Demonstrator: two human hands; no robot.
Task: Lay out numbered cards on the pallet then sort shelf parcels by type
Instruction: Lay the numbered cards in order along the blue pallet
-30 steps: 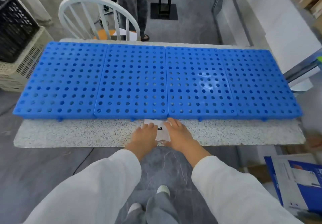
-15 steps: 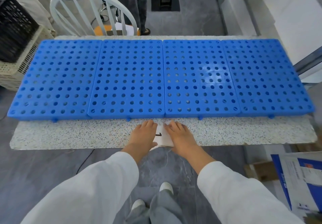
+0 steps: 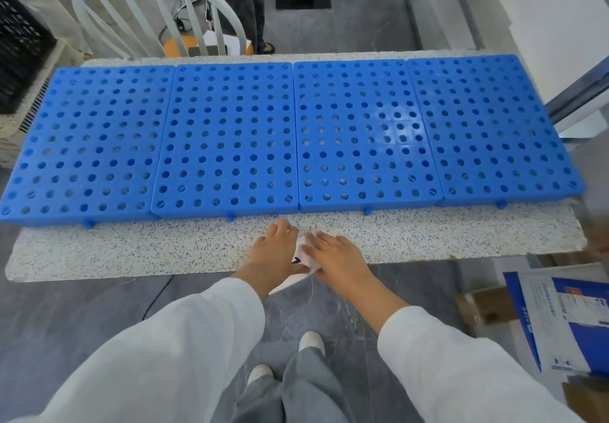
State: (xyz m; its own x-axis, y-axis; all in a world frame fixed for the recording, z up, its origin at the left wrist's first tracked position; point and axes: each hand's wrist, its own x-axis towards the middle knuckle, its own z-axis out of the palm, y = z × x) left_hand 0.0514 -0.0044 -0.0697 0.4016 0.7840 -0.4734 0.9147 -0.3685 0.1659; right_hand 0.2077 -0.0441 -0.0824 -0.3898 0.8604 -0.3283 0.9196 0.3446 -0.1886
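Observation:
A small stack of white numbered cards (image 3: 305, 259) lies at the front edge of the speckled table (image 3: 131, 251), one corner hanging over the edge. My left hand (image 3: 273, 251) rests on the stack's left side and my right hand (image 3: 336, 254) on its right side, so only a strip with a black mark shows between them. Both hands hold the stack. The blue pallet (image 3: 230, 142), made of four perforated panels side by side, lies just beyond my hands with nothing on it.
A white spindle chair (image 3: 99, 4) stands behind the table, with a person's legs (image 3: 250, 1) beyond it. Stacked crates (image 3: 23, 60) are at the left. Blue-and-white parcels (image 3: 566, 320) lie on the floor at the right, below a metal shelf frame (image 3: 580, 96).
The cards have slid toward me and turned, so a corner now overhangs the table's front edge. Both hands stayed on them and moved slightly right.

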